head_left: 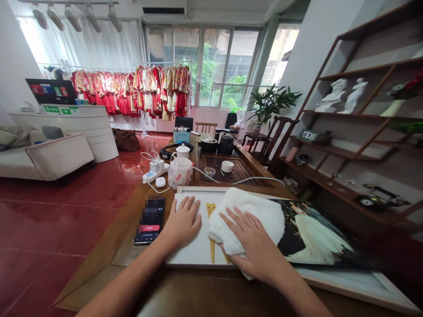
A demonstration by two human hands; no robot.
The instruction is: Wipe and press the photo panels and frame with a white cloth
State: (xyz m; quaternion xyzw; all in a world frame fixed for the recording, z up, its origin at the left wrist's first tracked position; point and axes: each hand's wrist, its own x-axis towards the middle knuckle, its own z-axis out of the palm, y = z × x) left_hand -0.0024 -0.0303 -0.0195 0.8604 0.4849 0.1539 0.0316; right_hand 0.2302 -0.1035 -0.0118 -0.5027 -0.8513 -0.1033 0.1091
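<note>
"Red floor [39, 229], left side of view. Racked garments [158, 88], mostly red, upper left of centre; windows [228, 66], top middle; shelves [363, 72], right edge. Which step, would you say?"

"Cloth work, I judge. White cloth [247, 207] sits lower middle, slightly right, over part of a white panel [190, 251]. Beside it, lower right: dark picture [317, 229] with a pale dress. Join between panel and picture hidden."

"Fingers?"

"Right hand [254, 242]: spread on top of the cloth, not clenched. Left hand [183, 220]: palm down on the panel, fingers loose, nothing grasped."

"Next move calls for?"

"Even pressure, my guess, left palm as brace. Care around that yellow piece [212, 251], partly covered by the cloth; can't tell what it is."

"Surface?"

"Brown wooden table [105, 253]. Phone [152, 222] lying left of the panel, near it. Beyond, middle of view, white bowl [227, 166] on a dark tray [246, 171]."
</note>
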